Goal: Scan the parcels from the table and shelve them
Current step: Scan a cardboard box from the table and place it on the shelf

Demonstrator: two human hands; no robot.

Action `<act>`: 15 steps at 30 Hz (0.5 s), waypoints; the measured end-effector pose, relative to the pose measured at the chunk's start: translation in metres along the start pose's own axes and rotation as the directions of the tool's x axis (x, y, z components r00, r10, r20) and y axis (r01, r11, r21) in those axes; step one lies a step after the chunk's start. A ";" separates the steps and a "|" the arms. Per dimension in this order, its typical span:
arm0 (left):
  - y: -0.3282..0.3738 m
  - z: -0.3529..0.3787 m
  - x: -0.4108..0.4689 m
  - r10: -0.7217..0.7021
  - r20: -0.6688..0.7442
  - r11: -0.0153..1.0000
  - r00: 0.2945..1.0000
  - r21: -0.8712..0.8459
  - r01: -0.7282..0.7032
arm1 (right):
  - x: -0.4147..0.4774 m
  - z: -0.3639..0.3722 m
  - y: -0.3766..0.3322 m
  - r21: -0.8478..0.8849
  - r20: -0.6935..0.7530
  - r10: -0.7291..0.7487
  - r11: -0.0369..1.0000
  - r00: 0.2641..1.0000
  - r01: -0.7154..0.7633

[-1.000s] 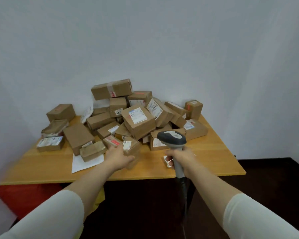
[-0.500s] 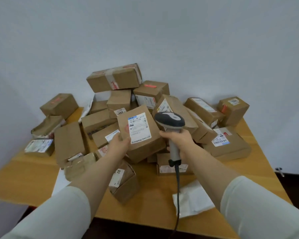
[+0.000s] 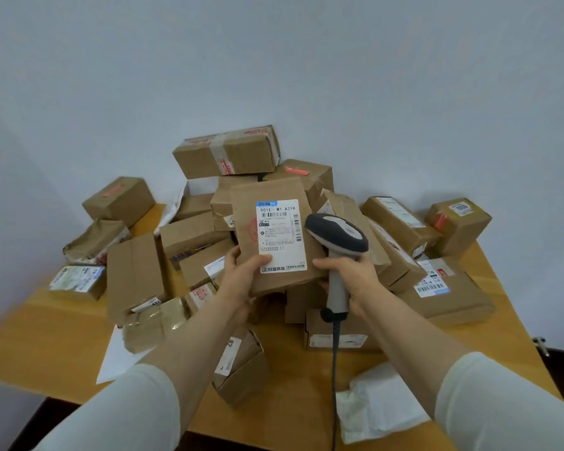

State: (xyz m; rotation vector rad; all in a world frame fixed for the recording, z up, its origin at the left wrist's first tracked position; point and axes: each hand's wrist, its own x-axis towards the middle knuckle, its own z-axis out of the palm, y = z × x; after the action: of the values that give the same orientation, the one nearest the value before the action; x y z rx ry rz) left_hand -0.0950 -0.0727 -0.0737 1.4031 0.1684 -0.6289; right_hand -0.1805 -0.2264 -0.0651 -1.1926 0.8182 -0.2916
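Raised clear of the heap and turned label-up since half a second ago: brown parcel (image 3: 246, 222), now above the middle of the table (image 3: 46, 336). Gripped at its lower left corner by left hand (image 3: 241, 281), thumb on the white label (image 3: 282, 236), fingers curled beneath. Clasped by the handle in right hand (image 3: 352, 275): grey scanner (image 3: 337, 234), head just beside the label's right edge, cable hanging down. Behind and around, heap of other parcels (image 3: 401, 222); near the front edge, white packet (image 3: 381, 405).

My left hand (image 3: 241, 284) grips a brown cardboard parcel (image 3: 246, 219), white label (image 3: 282, 236) facing me; my right hand (image 3: 355, 275) holds a grey handheld scanner (image 3: 336, 232) just beside it.
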 end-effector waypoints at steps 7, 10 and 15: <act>0.050 -0.042 -0.044 0.081 0.141 0.996 0.987 -0.045 -0.076 | -0.058 0.023 -0.033 0.020 0.062 -0.127 0.992 0.990 0.126; 0.069 -0.073 -0.075 0.094 0.140 0.995 0.986 0.015 -0.097 | -0.087 0.042 -0.046 -0.023 0.118 -0.173 0.984 0.978 0.177; 0.096 -0.131 -0.126 0.164 0.065 0.986 0.984 0.013 -0.165 | -0.139 0.085 -0.058 -0.151 0.215 -0.286 0.935 0.934 0.321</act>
State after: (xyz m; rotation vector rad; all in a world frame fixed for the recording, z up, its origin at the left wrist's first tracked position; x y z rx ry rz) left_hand -0.1175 0.0941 0.0443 1.3967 -0.0044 -0.5377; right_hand -0.2045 -0.1039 0.0549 -1.5011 0.4979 -0.3544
